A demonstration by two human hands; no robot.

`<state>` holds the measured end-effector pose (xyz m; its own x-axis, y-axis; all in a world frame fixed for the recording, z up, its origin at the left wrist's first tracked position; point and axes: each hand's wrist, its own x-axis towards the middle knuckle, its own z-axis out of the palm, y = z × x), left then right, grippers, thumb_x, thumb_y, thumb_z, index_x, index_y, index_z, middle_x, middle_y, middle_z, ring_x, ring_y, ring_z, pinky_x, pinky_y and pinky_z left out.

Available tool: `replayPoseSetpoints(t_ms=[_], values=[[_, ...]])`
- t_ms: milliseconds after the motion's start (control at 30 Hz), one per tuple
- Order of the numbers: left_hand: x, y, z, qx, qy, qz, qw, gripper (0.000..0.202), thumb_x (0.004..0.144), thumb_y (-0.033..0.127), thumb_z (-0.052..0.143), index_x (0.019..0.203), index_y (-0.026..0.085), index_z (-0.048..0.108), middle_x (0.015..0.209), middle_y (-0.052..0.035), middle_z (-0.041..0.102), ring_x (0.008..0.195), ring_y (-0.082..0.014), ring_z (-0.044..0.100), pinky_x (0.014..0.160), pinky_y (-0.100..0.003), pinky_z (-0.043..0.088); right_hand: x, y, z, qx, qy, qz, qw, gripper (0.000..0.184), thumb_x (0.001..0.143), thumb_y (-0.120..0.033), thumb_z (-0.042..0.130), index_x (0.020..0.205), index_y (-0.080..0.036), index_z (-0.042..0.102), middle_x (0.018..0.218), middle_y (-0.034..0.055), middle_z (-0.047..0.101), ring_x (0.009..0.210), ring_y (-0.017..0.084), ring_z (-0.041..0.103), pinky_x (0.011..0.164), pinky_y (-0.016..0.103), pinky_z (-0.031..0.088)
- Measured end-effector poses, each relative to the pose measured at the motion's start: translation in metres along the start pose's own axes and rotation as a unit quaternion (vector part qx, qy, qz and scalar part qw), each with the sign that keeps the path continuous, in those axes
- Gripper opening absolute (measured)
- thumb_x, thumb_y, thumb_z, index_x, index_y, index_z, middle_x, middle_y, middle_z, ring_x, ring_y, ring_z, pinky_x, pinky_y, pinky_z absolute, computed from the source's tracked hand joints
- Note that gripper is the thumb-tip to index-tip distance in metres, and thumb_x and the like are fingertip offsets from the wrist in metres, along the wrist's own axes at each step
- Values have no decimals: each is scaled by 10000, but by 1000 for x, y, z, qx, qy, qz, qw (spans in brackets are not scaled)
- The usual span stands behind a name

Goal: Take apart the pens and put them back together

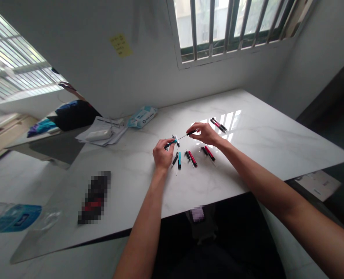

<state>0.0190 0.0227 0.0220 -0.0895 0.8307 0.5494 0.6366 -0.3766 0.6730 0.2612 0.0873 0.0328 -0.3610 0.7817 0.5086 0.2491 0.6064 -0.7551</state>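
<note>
My left hand (163, 154) is closed around a teal pen barrel (170, 143) just above the white marble table (247, 147). My right hand (204, 133) pinches the black end of a thin pen refill (182, 137), whose other end meets the barrel in my left hand. Below and between my hands lie several pen parts: a teal piece (179, 160), a red piece (192, 158) and another red piece (209, 152). Two more pens (218, 124) lie beyond my right hand.
At the back left of the table sit a stack of papers with a white object (100, 134) and a blue-white packet (142, 116). A dark blurred item (94, 197) lies near the front left. A wall with a barred window (226, 27) stands behind the table.
</note>
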Motion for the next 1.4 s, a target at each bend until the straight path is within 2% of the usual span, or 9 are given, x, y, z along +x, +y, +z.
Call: replayPoseSetpoints(t_ms=[367, 600, 833, 967, 1033, 1100, 1200, 1300, 1400], values=[[-1, 0, 1, 0, -27, 17, 999, 172, 902, 163, 724, 993, 267, 826, 1026, -38, 788, 930, -215, 734, 935, -350, 582, -1, -1, 4, 31, -24, 10, 999, 187, 843, -356, 810, 991, -255, 865, 984, 63, 786, 892, 217, 723, 856, 387, 585], [-3, 5, 3, -12, -56, 30, 998, 154, 909, 197, 744, 1003, 279, 835, 1025, -36, 789, 944, -219, 745, 919, -351, 595, -4, -2, 12, 39, -67, -2, 997, 195, 834, -345, 824, 998, -243, 852, 974, 54, 806, 895, 215, 734, 839, 365, 583], [-4, 6, 3, -3, -76, 54, 996, 165, 913, 170, 745, 1008, 273, 833, 1025, -27, 793, 950, -208, 752, 930, -347, 596, -5, 2, 19, 32, -72, -2, 997, 239, 845, -356, 837, 1035, -214, 811, 945, 51, 815, 880, 209, 750, 817, 333, 564], [-3, 5, 2, 7, -72, 63, 995, 162, 915, 163, 749, 1008, 268, 830, 1034, -22, 798, 963, -203, 755, 938, -347, 595, -6, 0, 18, 25, -79, 41, 996, 326, 919, -415, 800, 1164, -200, 773, 848, 38, 810, 758, 176, 729, 748, 300, 540], [-3, 6, 2, 5, -75, 63, 995, 162, 915, 162, 751, 1009, 269, 830, 1035, -22, 801, 963, -204, 757, 934, -348, 596, -6, -1, 16, 22, -82, 58, 995, 355, 960, -435, 758, 1233, -208, 747, 876, 45, 817, 769, 174, 731, 746, 298, 540], [-3, 6, 2, 1, -73, 58, 996, 164, 915, 161, 751, 1009, 269, 830, 1034, -22, 803, 965, -205, 758, 927, -347, 596, -6, -2, 13, 28, -88, 58, 994, 405, 924, -437, 794, 1256, -212, 731, 949, 61, 822, 820, 184, 740, 759, 305, 552], [-3, 6, 2, -6, -63, 48, 997, 157, 910, 162, 756, 1002, 266, 828, 1030, -21, 804, 966, -204, 757, 923, -342, 598, -5, -1, 8, 23, -93, 41, 995, 373, 846, -400, 851, 1142, -193, 760, 996, 78, 813, 867, 195, 738, 770, 315, 562], [-2, 6, 2, -5, -59, 46, 997, 148, 903, 166, 763, 996, 262, 827, 1025, -22, 802, 952, -201, 756, 916, -339, 603, -3, -1, 5, -7, -97, 50, 994, 254, 915, -414, 771, 971, -167, 792, 869, 67, 798, 790, 176, 715, 752, 305, 537], [-2, 5, 3, -6, -56, 49, 997, 142, 900, 170, 767, 993, 258, 825, 1018, -24, 801, 948, -203, 755, 916, -342, 604, -3, -3, 3, -18, -117, 72, 990, 332, 954, -472, 730, 1009, -152, 802, 788, 57, 783, 694, 149, 671, 686, 280, 486]])
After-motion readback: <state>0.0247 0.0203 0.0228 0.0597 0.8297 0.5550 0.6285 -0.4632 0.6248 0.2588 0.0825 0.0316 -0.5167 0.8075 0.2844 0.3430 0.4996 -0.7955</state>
